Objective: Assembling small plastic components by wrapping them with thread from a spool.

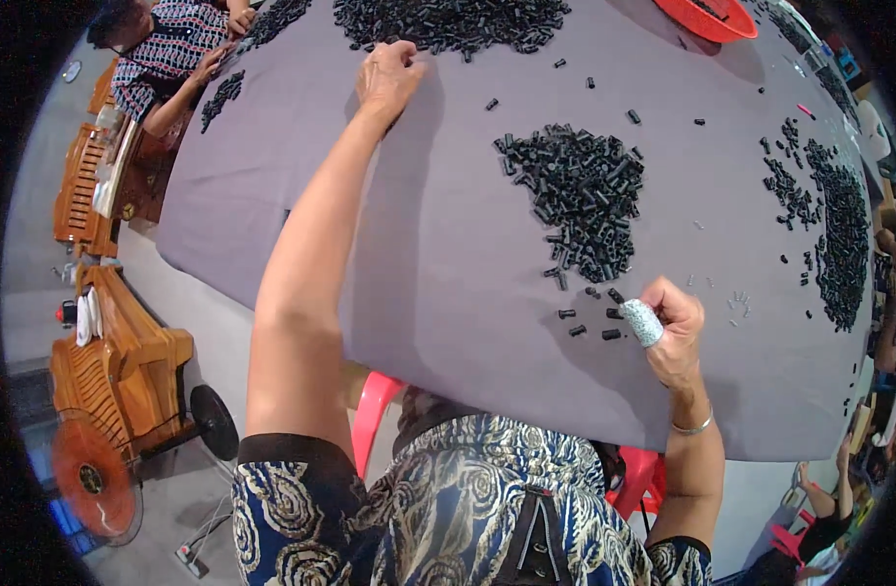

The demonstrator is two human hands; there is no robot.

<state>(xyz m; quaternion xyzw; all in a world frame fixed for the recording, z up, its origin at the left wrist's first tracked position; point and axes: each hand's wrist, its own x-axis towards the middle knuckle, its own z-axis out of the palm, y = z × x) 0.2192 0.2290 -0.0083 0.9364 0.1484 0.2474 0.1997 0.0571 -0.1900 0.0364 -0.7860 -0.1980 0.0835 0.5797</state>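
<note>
My left arm reaches far across the grey cloth-covered table (pixel 448 293). My left hand (pixel 387 80) is at the near edge of a large pile of small black cylindrical parts (pixel 458 27), its fingers curled together; anything between them is hidden. Close to the table's near side, my right hand (pixel 677 327) is closed, with a pale speckled cover (pixel 641 323) on one digit. What it grips, if anything, cannot be made out. Several loose black parts (pixel 578 331) lie just left of it, below a middle heap of the same parts (pixel 587 200).
Tiny clear pieces (pixel 739 305) are scattered right of my right hand. Another black heap (pixel 843 239) lies along the right side, and a red basket (pixel 710 18) stands at the far edge. At far left a person (pixel 170 54) handles black parts.
</note>
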